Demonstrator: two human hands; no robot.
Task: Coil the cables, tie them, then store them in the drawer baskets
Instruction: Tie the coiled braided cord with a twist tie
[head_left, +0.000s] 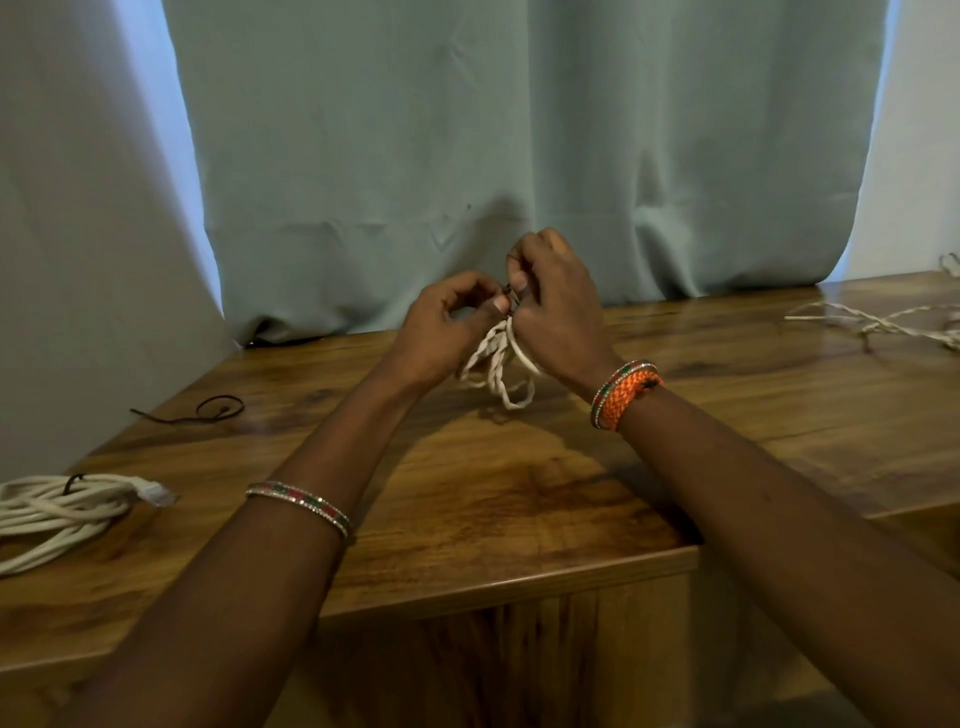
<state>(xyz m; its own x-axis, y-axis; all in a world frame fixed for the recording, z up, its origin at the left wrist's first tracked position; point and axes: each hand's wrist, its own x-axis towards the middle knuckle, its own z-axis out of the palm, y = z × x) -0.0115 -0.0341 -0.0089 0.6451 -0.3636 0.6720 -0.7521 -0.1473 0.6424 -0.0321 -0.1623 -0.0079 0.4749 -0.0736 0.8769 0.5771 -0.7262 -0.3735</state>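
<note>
A small bundle of twisted cream cable (498, 366) hangs in loops between my hands, just above the wooden table (467, 493). My left hand (447, 327) and my right hand (553, 296) meet at the top of the bundle. Their fingertips pinch a thin dark tie (514, 296) wrapped round the cable. Most of the tie is hidden by my fingers. A coiled white cable (57, 512) with a clear plug and a dark tie round it lies at the left edge of the table.
A loose dark tie (208, 409) lies on the table at the left. An uncoiled twisted cream cable (883, 325) sprawls at the far right. A grey-green curtain (519, 156) hangs right behind the table. The table's front edge is near my forearms.
</note>
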